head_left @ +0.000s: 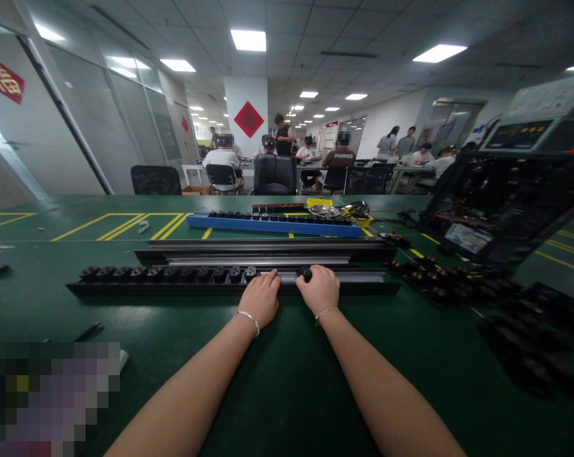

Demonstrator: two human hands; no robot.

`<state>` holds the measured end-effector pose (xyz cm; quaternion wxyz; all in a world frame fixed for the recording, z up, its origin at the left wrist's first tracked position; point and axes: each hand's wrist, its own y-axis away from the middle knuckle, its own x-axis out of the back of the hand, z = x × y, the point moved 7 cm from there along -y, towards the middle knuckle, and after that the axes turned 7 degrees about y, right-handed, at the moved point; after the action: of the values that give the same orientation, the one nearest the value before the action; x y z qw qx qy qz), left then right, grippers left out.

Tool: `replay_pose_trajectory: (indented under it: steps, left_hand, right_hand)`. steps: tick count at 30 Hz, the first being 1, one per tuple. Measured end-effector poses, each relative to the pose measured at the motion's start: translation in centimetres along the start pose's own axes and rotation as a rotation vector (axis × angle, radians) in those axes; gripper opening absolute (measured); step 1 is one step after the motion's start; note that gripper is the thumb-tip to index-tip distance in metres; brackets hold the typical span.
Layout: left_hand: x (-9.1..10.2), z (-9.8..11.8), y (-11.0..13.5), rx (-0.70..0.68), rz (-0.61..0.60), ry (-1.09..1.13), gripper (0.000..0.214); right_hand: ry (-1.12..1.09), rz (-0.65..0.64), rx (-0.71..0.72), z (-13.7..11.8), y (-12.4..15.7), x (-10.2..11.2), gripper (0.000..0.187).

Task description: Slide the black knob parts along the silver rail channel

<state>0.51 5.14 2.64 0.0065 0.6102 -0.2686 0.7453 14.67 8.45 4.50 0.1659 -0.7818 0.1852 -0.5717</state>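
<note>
A long black rail [125,287] lies across the green table in front of me, with several black round parts [163,273] set in a row along its left half. My left hand [261,297] rests on the rail just right of that row, its fingers curled down onto the grey channel. My right hand [319,289] is beside it, fingers closed around a small black part [307,274] sitting on the rail. Both wrists wear thin bracelets.
Two more metal rails [268,254] lie behind the near one, then a blue rail [277,225] with black parts and a yellow tray with a metal bowl [324,210]. Loose black parts [439,279] and an open machine [501,197] stand right. People sit at desks behind.
</note>
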Motion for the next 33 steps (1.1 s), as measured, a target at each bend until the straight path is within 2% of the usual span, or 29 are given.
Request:
replay_pose_trajectory:
  steps: [7,14,33]
  left_hand:
    - [-0.1,0.0,0.0,-0.006,0.015,-0.005,0.042]
    - [-0.1,0.1,0.0,-0.006,0.010,-0.017,0.042]
    - [-0.2,-0.1,0.0,0.000,0.011,-0.018,0.040]
  right_hand:
    - [-0.003,-0.028,-0.015,0.8,-0.4,-0.3,0.024]
    - [0.001,0.046,0.001,1.1,-0.4,-0.2,0.022]
    - [0.009,0.016,-0.020,1.9,-0.9,-0.4,0.019]
